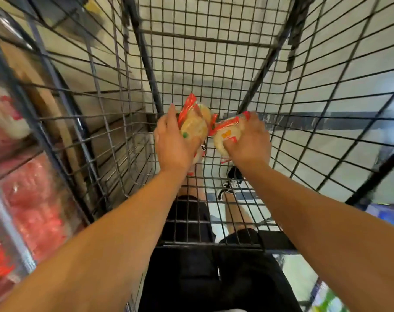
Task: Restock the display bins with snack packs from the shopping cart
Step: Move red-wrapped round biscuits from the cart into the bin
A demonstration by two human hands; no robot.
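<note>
While inside cart point(214, 64) — each hand grips own snack pack.

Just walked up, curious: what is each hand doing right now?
Left hand: grips snack packs.
Right hand: grips another snack pack.
</note>
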